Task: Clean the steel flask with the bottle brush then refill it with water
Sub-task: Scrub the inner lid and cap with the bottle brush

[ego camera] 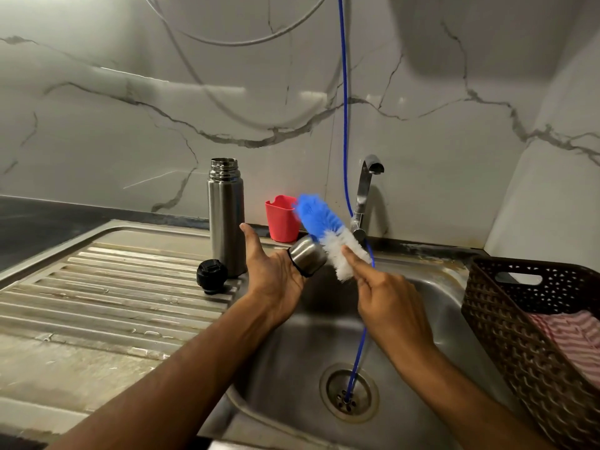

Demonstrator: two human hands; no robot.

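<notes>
The steel flask (226, 216) stands upright and uncapped on the drainboard, beside the sink. Its black stopper (211, 276) lies at its foot. My left hand (272, 271) holds the flask's steel cup lid (307, 255) over the sink, thumb raised. My right hand (386, 303) grips the bottle brush (324, 227), whose blue and white bristles lie against the cup lid. The brush handle is hidden in my hand.
A tap (365, 193) rises behind the sink (422, 319); a thin blue hose (344, 125) hangs down into the drain (349, 393). A red plastic cup (281, 220) stands at the wall. A dark woven basket (506, 319) with striped cloth sits at the right.
</notes>
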